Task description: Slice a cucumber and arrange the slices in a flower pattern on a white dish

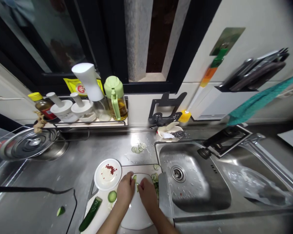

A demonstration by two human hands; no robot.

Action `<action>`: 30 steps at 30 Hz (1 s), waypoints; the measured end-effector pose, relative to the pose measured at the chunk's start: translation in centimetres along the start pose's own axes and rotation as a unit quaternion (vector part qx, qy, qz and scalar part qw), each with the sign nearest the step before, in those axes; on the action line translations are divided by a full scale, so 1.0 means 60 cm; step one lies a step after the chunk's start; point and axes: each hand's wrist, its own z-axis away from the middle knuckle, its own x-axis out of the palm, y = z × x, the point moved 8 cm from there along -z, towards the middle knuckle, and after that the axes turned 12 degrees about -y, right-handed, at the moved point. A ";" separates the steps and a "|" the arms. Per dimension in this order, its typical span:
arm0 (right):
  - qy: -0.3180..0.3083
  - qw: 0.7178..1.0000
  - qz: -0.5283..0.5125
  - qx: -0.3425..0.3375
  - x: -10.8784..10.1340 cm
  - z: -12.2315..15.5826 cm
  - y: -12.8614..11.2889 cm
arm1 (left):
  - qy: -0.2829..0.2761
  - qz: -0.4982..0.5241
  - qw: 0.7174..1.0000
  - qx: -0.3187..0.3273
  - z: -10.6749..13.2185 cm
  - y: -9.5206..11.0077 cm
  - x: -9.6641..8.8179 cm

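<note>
Both my hands meet over a white cutting board (104, 208) on the steel counter. My left hand (125, 191) is closed, its fingertips pinching a small pale green cucumber piece (135, 178). My right hand (148, 195) is closed too, fingers curled against that same piece from the right. A cleaver (164, 195) lies flat on the board just right of my right hand. A long cucumber half (90, 214) and a round slice (112, 196) rest on the board to the left. More slices (155, 177) sit beyond my fingers.
A small white plate with red bits (107, 173) stands left of my hands. The steel sink (192, 182) with its tap (224, 141) lies to the right. Loose cucumber slices (138, 148) lie on the counter behind. Oil and seasoning bottles (88, 97) line a rack; a pot lid (26, 143) sits far left.
</note>
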 end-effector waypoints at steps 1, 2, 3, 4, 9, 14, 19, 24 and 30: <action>0.002 1.000 0.011 -0.008 0.000 0.003 -0.002 | 0.004 0.002 1.000 0.014 0.001 -0.001 0.001; 0.004 1.000 0.023 -0.018 0.001 0.007 -0.003 | 0.007 0.003 0.999 0.033 0.002 0.001 0.002; 0.003 0.999 0.031 -0.028 0.004 0.012 -0.005 | 0.009 0.003 0.999 0.054 0.004 0.003 0.002; 0.004 0.998 0.042 -0.046 0.008 0.018 -0.007 | 0.008 0.002 0.997 0.076 0.005 0.007 0.003; 0.147 0.945 0.174 -0.234 0.019 0.070 -0.036 | 0.002 -0.020 0.992 0.128 0.014 0.016 0.008; 0.178 0.918 0.258 -0.243 0.041 0.084 -0.017 | 0.023 -0.052 0.992 0.115 0.017 0.010 0.017; 0.150 0.921 0.272 -0.234 0.046 0.081 -0.007 | 0.045 -0.051 0.990 0.120 0.019 0.007 0.022; 0.147 0.927 0.261 -0.227 0.050 0.077 -0.004 | 0.046 -0.054 0.991 0.117 0.018 0.008 0.021; 0.152 0.918 0.273 -0.244 0.038 0.082 -0.017 | 0.044 -0.029 0.992 0.116 0.024 0.014 0.007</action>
